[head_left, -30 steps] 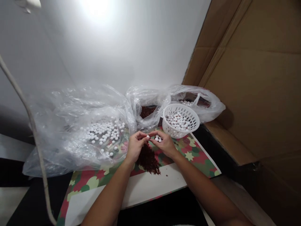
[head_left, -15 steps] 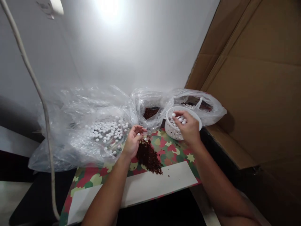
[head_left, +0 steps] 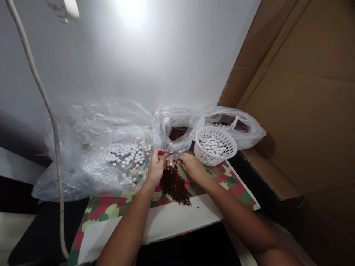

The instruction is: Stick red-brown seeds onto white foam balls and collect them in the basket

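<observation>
My left hand (head_left: 156, 168) is closed in a pinch at the upper left of a dark reddish-brown pile of small pieces (head_left: 175, 184). What its fingertips hold is too small to make out. Across from it, my right hand (head_left: 192, 167) has its fingertips pressed together beside the pile's upper end; anything in them is hidden. A few white balls (head_left: 171, 163) lie between the two hands, at the top of the pile. To the right stands a white slotted plastic basket (head_left: 231, 147) with many white balls (head_left: 213, 146) inside.
A clear plastic bag (head_left: 83, 162) with many white balls spreads at left. Behind my hands, an open plastic bag (head_left: 163, 118) holds reddish-brown material; another bag (head_left: 253, 131) lies behind the basket. A pale strip (head_left: 163, 221) crosses the patterned sheet (head_left: 108, 207). A cable (head_left: 55, 140) hangs at left, cardboard (head_left: 299, 111) stands right.
My right hand has moved left from over the basket, where it held a white ball, to the top of the pile. My left hand stays nearly in place, its fingers more curled.
</observation>
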`<state>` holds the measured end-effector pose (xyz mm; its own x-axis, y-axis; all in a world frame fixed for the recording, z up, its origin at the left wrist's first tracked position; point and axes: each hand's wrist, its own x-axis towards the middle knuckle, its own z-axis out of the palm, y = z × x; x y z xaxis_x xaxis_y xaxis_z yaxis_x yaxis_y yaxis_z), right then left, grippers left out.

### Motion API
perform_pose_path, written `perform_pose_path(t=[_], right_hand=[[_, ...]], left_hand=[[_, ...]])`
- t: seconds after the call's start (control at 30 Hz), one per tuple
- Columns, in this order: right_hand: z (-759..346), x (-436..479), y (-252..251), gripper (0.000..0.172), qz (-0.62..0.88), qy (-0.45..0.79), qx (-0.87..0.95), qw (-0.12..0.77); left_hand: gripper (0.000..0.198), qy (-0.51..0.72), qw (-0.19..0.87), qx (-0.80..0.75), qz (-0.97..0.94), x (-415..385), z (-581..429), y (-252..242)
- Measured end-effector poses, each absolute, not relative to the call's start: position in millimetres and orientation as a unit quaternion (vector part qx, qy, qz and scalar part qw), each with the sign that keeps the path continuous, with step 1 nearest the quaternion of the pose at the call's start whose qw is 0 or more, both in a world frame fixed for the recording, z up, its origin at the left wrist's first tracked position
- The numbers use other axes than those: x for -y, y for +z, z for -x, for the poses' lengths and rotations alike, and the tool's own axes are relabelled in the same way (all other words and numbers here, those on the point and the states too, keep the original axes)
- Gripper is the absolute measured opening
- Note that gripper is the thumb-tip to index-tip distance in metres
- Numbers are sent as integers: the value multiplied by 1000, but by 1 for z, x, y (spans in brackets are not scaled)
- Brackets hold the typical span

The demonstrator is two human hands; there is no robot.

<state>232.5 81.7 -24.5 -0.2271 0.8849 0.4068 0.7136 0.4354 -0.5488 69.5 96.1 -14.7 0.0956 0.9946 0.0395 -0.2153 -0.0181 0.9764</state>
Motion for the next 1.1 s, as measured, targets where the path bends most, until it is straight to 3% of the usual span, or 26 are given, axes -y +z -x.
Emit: perform_pose_path(t=[0.1, 0.27, 0.37, 0.5, 0.63, 1.1], right_hand=[[-223, -95, -52, 14, 545, 72, 787, 281], [-230, -104, -63, 9, 529, 84, 792, 294], [-237, -98, -56, 10, 531, 132, 756, 359], [-241, -82, -45, 20, 519, 236, 646, 507], [-237, -70, -43, 27, 497, 307, 597, 550], [-235, -67, -35, 17, 455, 185, 685, 538]], left_hand=[[30, 514, 565, -407, -502, -97, -68, -15], [30, 475, 547, -427, -541, -95, -70, -15], [32, 468, 567, -423, -530, -91, -75, -17], [33, 467, 595, -419, -502, -87, -83, -21], [31, 467, 603, -428, -486, -87, -87, -26], [28, 489, 588, -444, -466, -88, -87, -30]])
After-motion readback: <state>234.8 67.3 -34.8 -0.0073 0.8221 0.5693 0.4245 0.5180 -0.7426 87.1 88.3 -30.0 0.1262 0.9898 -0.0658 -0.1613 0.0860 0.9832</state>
